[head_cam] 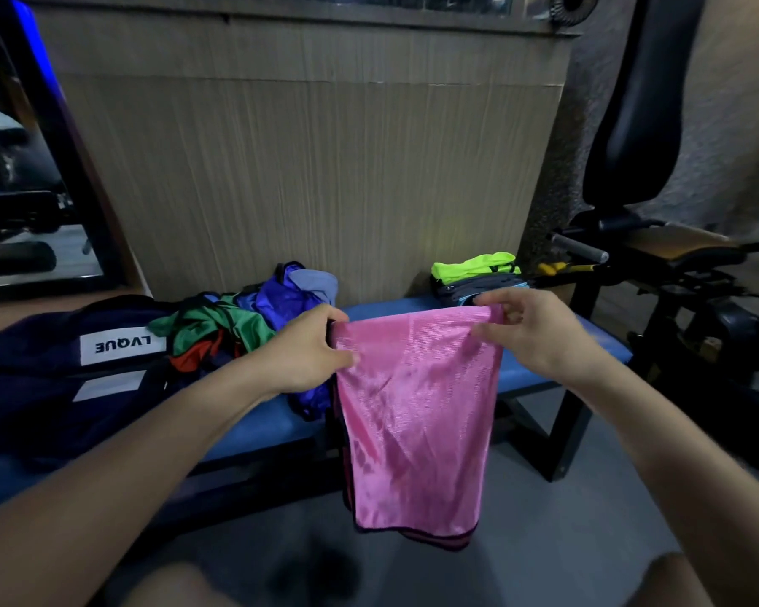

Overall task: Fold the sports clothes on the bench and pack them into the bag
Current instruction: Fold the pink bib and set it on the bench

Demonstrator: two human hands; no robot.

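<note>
Pink shorts (417,414) hung mid-frame in front of the blue tabletop (544,370), top edge pinched by left grip (312,348) and right grip (531,330) (bag (40,378) at left).

- Both bare forearms reach forward from the lower corners, converging toward the middle.
- Left hand (312,348): back of hand up, fingers curled forward and thumb underneath, pinching the left top corner of the pink cloth (413,414).
- Right hand (531,330): raised about level with the left, index finger and thumb pinching the right top corner, the other fingers loosely curled behind.
- The hands are held apart, with the cloth hanging between and below them.
</note>
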